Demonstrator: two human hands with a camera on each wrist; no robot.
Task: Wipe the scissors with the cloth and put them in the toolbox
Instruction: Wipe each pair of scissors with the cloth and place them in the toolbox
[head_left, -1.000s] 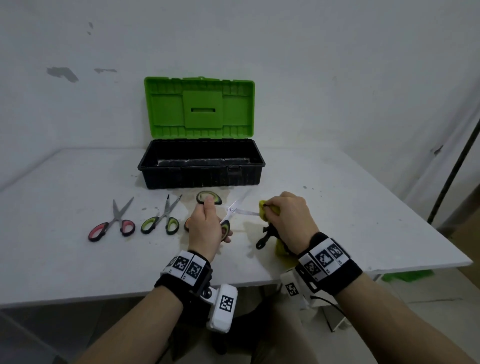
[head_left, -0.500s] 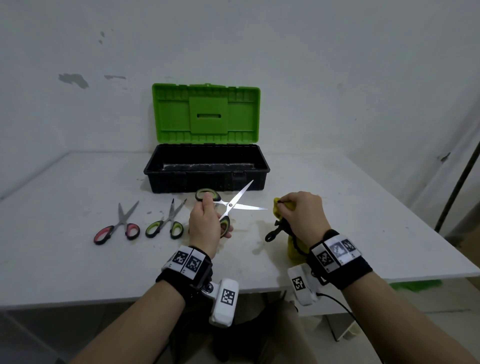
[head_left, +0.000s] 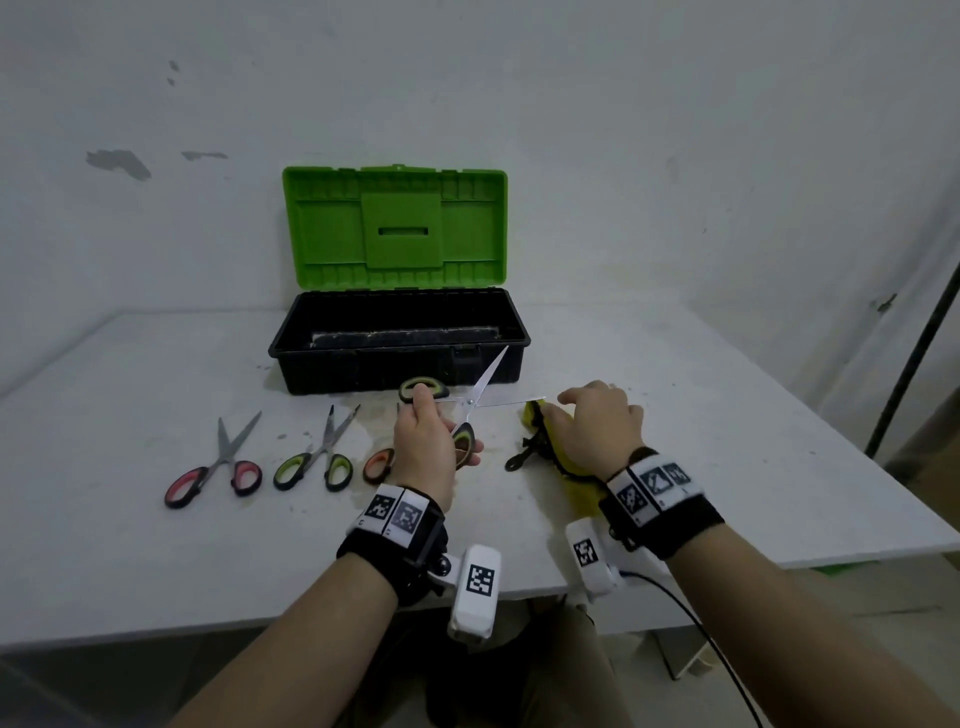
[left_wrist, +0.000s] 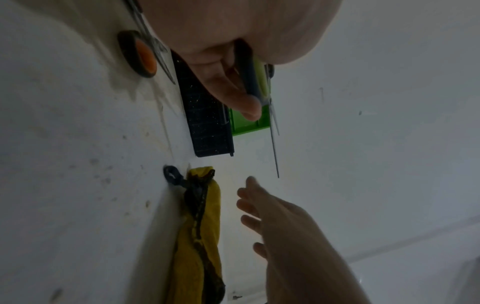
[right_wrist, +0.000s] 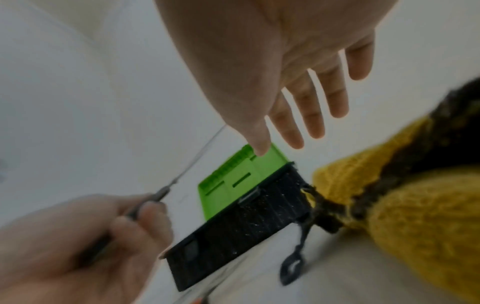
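My left hand grips the green-handled scissors, blades spread, above the counter before the open toolbox. My right hand hovers, fingers straight, holding nothing, over the yellow cloth lying on the counter.

Soft, even, rather dim light in all three views, with only faint shadows on the tabletop. The head view bends straight lines near its edges. The left-wrist view is dark and grainy; the right-wrist view is smeared by motion blur.
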